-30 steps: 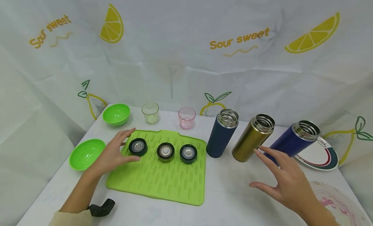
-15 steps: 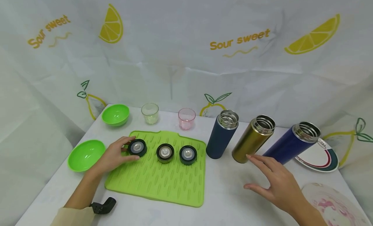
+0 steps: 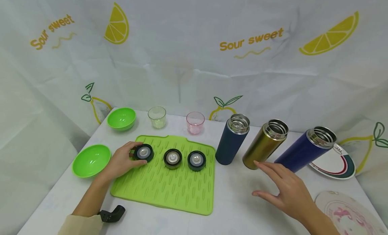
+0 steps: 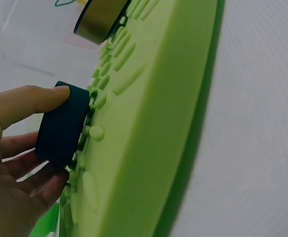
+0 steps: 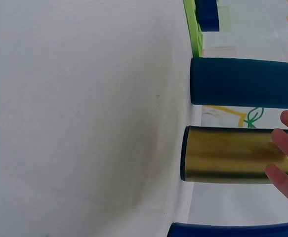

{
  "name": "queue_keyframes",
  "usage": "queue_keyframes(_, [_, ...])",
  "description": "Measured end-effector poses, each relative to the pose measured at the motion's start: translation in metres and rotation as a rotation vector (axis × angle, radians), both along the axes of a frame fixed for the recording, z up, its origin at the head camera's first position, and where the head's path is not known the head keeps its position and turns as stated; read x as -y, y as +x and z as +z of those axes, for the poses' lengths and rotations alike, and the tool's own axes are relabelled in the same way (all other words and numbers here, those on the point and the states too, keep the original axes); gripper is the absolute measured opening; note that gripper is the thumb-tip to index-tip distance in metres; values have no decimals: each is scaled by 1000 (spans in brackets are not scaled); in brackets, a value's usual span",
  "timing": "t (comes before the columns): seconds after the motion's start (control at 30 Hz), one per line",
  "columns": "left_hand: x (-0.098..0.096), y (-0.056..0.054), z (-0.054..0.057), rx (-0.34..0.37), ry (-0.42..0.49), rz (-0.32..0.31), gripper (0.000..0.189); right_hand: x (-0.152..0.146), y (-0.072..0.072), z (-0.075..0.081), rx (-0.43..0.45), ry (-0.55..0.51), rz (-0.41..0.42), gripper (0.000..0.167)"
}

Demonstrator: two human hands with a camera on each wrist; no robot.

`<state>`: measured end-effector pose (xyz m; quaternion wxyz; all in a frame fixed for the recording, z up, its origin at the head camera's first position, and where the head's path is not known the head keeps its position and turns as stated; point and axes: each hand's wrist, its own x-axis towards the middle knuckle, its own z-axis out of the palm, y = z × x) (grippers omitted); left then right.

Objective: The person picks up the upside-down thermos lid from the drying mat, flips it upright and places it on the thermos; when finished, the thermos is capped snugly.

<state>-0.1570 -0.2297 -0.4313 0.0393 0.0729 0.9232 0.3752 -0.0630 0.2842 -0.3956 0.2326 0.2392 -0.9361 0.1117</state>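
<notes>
My left hand (image 3: 121, 161) grips the leftmost bottle lid (image 3: 143, 153), a dark blue one, on the green ridged mat (image 3: 169, 194). In the left wrist view the thumb lies on one side of that lid (image 4: 63, 123) and fingers on the other. A gold-rimmed lid (image 3: 172, 158) and another dark lid (image 3: 196, 160) lie beside it, undersides up. My right hand (image 3: 286, 189) hovers with fingers spread and nothing in it, near the gold bottle (image 3: 263, 145). A dark teal bottle (image 3: 230, 144) and a blue bottle (image 3: 303, 152) stand on either side, all lidless.
Two green bowls (image 3: 91, 161) stand at the left. A greenish glass (image 3: 157, 118) and a pink glass (image 3: 195, 123) are behind the mat. A rimmed plate (image 3: 334, 162) and a pink-patterned plate (image 3: 325, 203) lie at the right. A printed white cloth (image 3: 179, 43) hangs behind.
My left hand has closed in from around the left lid and now grips it. The right hand has moved slightly left and toward me, still spread. The lids and bottles stay put.
</notes>
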Motion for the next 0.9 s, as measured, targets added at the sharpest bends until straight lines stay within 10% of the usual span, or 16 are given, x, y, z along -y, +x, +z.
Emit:
queue_keyframes(0.57, [-12,0,8,88,46,137,77,1,0,0,16,9,12,89])
queue_keyframes(0.9, [-34,0,34,33,190,57,74,4,-3,4,-17,-28,42,87])
